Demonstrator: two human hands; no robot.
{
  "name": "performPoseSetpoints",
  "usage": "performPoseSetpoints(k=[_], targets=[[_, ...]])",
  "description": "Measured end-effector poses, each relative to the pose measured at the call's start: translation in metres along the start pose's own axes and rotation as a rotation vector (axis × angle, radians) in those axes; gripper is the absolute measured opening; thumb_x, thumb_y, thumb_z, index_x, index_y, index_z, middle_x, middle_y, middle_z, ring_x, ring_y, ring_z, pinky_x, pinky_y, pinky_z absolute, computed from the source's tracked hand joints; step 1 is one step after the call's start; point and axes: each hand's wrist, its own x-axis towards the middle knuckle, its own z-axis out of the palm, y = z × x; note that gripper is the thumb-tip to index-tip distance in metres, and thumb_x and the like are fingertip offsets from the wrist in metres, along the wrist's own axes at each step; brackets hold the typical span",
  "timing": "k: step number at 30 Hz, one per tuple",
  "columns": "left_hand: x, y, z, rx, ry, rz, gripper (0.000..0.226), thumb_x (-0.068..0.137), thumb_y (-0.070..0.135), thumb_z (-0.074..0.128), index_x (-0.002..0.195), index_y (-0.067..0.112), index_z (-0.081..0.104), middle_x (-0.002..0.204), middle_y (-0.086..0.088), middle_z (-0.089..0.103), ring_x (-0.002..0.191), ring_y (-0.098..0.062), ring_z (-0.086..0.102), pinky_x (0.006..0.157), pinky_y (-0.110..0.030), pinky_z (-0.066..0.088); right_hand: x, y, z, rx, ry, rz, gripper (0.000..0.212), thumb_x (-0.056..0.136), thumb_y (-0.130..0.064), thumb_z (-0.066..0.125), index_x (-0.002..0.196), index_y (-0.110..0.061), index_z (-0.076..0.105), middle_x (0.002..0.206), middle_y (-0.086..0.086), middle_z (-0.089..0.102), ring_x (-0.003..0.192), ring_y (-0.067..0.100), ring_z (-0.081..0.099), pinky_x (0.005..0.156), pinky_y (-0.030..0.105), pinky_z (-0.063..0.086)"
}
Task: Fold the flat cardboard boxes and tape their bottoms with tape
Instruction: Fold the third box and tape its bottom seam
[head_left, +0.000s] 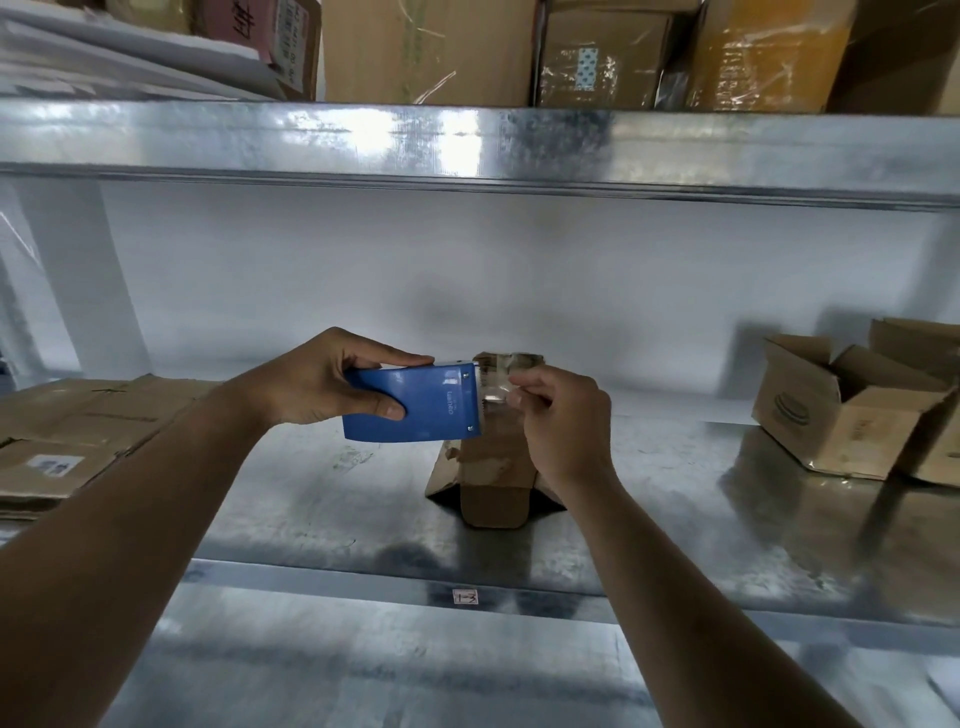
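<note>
A small folded cardboard box (493, 467) stands upright on the metal shelf (649, 519) at the middle, its lower flaps splayed on the surface. My left hand (317, 379) grips a blue tape dispenser (415, 405) held level just left of the box's top. A strip of clear tape (496, 397) runs from the dispenser's toothed edge to my right hand (558, 421), which pinches the tape's free end in front of the box. The box's top edge shows glossy tape.
A stack of flat cardboard boxes (78, 436) lies at the left of the shelf. Folded open boxes (852, 410) stand at the right. An upper metal shelf (467, 140) carries several large cartons overhead. A lower shelf sits below.
</note>
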Motion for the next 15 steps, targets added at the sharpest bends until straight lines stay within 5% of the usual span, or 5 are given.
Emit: performPoseSetpoints(k=[5,11,15], targets=[[-0.005,-0.006,-0.021,0.039,0.035,-0.014,0.059,0.076,0.017,0.086,0.129,0.035,0.068,0.123,0.015,0.074,0.116,-0.013,0.069,0.089,-0.027,0.059,0.005,0.008,-0.025,-0.039,0.124,0.059,0.014,0.092,-0.007,0.075,0.098,-0.018,0.079,0.089,-0.009,0.079,0.081,0.005,0.074,0.085,0.029,0.061],[-0.001,-0.013,-0.024,0.022,0.003,-0.024,0.059,0.076,0.017,0.085,0.132,0.028,0.069,0.123,0.015,0.074,0.116,-0.008,0.069,0.088,-0.019,0.056,-0.003,0.018,-0.03,-0.035,0.075,0.197,0.019,0.092,-0.008,0.077,0.089,-0.026,0.07,0.084,-0.012,0.076,0.077,0.005,0.074,0.078,0.035,0.064],[0.004,-0.018,-0.026,0.035,-0.002,-0.031,0.061,0.075,0.023,0.085,0.134,0.027,0.068,0.124,0.014,0.074,0.117,-0.011,0.069,0.094,-0.03,0.059,0.002,0.017,-0.034,-0.102,0.033,0.235,0.023,0.092,-0.011,0.078,0.084,-0.025,0.062,0.082,-0.007,0.076,0.072,0.008,0.072,0.066,0.021,0.055]])
